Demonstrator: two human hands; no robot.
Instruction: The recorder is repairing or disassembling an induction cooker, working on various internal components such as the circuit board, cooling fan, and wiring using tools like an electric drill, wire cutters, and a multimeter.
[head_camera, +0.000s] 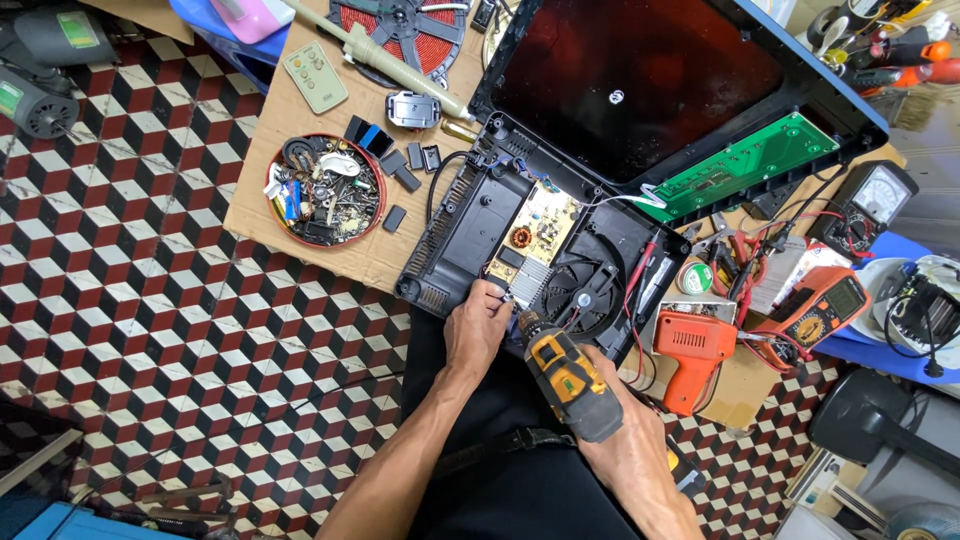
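Forearms come in from the near edge over dark trousers. The right hand (625, 445) is clamped around the grip of a yellow and grey cordless drill (568, 380), whose nose points far and left into the near edge of an opened black appliance base (470, 235). The left hand (477, 325) rests just left of the drill nose, its fingers curled together and pressing on the base's near rim beside a silver heat sink (528, 283). Inside the base lie a pale circuit board (540, 225) and, to its right, a round black fan (588, 283). Right of the drill, an orange soldering gun (692, 352) sits on cardboard, with an orange multimeter (825, 310) further right. The hinged lid with its dark glass panel (640, 80) stands open at the far right, carrying a green control board (750, 165). On the left, a sheet of cardboard (265, 205) on the patterned tile floor (150, 300) holds a round red tin of small parts (325, 190); beyond it lie a pale remote control (315, 77) and a red coil disc (400, 30).
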